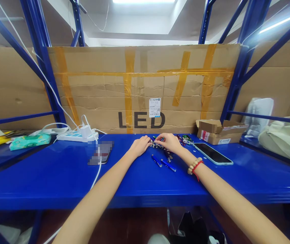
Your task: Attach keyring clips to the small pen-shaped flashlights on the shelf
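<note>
My left hand (140, 146) rests on the blue table, fingers bent together at the edge of a pile of small shiny metal pieces (158, 145). What its fingertips hold, if anything, is too small to make out. Over the other side of the pile, my right hand (170, 142) has thumb and forefinger pinched together; the thing between them cannot be made out. Two short blue pen-like tubes (168, 165) lie just in front of the hands. Behind my right hand are red and green pieces (186, 139), partly hidden.
A phone (213, 153) and an opened cardboard box (219, 133) are on the right. Left of my hands lie another phone (106, 151), a power strip (70, 136) and a white cable (97, 174) running over the front edge. A large cardboard sheet (99, 98) stands behind, between blue posts.
</note>
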A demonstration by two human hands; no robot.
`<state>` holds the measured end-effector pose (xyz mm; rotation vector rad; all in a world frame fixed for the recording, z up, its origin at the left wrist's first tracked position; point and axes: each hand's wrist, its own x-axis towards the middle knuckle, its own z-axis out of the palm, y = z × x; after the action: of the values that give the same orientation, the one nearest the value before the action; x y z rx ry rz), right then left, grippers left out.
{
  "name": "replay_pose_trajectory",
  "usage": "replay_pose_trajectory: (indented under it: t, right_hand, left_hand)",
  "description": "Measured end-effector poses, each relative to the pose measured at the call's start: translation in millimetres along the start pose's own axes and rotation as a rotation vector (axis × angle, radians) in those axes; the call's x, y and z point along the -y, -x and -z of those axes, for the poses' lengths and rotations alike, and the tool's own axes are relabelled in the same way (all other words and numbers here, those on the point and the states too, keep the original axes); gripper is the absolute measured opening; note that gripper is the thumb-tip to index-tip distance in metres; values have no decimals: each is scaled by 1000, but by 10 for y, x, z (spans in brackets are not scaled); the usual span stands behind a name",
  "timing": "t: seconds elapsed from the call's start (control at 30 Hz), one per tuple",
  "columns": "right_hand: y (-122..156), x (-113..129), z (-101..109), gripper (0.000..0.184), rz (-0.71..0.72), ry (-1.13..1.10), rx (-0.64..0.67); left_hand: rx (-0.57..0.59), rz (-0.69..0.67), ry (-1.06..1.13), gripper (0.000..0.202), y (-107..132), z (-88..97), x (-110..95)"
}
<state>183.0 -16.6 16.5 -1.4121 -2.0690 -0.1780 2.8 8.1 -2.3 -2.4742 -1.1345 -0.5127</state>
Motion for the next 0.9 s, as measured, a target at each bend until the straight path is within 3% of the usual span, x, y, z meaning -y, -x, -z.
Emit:
replay_pose_trajectory:
  t: [0.13, 0.3, 0.53, 0.73, 0.9]
  right_hand:
    - [-5, 59, 14, 22, 124, -77, -118]
    - [-9, 97, -47, 19, 204, -113, -32]
    - [3, 106, -72, 21, 224, -102, -9]
    - [-2, 138, -81, 17, 162, -109, -19]
    - [-7, 89, 3, 23, 43, -57, -42]
  left_hand:
    - [-16, -28, 23, 30, 0, -22, 8]
    - [-20, -11, 62, 28, 3, -41, 14]
    - [-20, 6, 109, 24, 6, -29, 7]
    - [-19, 21, 124, 22, 10, -24, 11]
    - [-95, 118, 169, 25, -23, -80, 52]
